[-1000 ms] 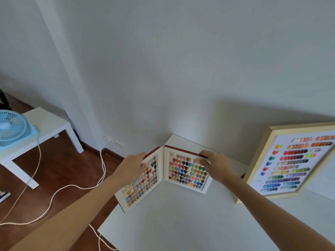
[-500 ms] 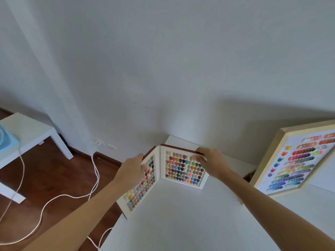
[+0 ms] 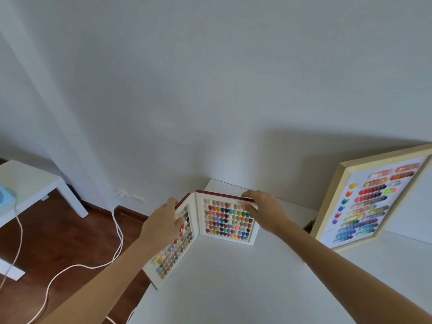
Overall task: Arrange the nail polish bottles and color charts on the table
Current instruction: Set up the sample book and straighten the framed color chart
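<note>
Hinged color chart book (image 3: 210, 228) stands open in a V at the far left corner of the white table (image 3: 233, 288). Left hand (image 3: 161, 226) grip pinches the left panel, right hand (image 3: 266, 212) grip closed on the right panel's top edge. Left panel looks to overhang the table edge, so letting go could tip it to the floor. Framed color chart (image 3: 369, 204) leans on the wall, well apart. No bottles visible.
</note>
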Available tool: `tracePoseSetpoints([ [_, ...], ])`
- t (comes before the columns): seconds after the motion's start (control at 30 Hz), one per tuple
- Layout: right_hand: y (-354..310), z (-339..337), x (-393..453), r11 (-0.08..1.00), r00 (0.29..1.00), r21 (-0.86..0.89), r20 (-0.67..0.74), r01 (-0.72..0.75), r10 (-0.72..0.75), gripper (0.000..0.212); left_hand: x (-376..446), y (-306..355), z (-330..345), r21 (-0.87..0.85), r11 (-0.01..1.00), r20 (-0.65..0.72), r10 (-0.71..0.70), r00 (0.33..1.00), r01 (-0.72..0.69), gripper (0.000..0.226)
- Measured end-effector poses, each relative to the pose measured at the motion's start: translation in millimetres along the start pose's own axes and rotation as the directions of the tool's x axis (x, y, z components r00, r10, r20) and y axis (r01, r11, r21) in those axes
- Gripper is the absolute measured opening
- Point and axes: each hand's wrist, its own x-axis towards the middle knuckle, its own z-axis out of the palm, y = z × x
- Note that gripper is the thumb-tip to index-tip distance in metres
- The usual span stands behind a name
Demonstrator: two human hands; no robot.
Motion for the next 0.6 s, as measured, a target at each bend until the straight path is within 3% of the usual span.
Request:
tracePoseSetpoints([
  [0.17,15,-14,-26,1.0,0.987,-0.019,-0.158,0.02,-0.023,0.032,-5,40,-5,-0.006,0.989,-0.194,0.142,0.971,-0.146,0.05],
  [0.3,37,-33,-57,0.999,0.955,-0.037,-0.294,0.037,-0.046,0.026,-8,89,5,-0.03,0.921,-0.313,0.359,0.879,-0.387,0.048],
  [0.47,89,-63,-105,1.0,0.916,-0.005,-0.402,-0.003,0.001,0.021,-17,165,39,-0.101,0.784,-0.29,0.566,0.772,-0.613,0.045],
  [0.6,146,-89,-141,0.991,0.901,0.064,-0.413,-0.118,0.134,0.025,-25,224,85,-0.167,0.771,-0.263,0.566,0.781,-0.615,0.053],
])
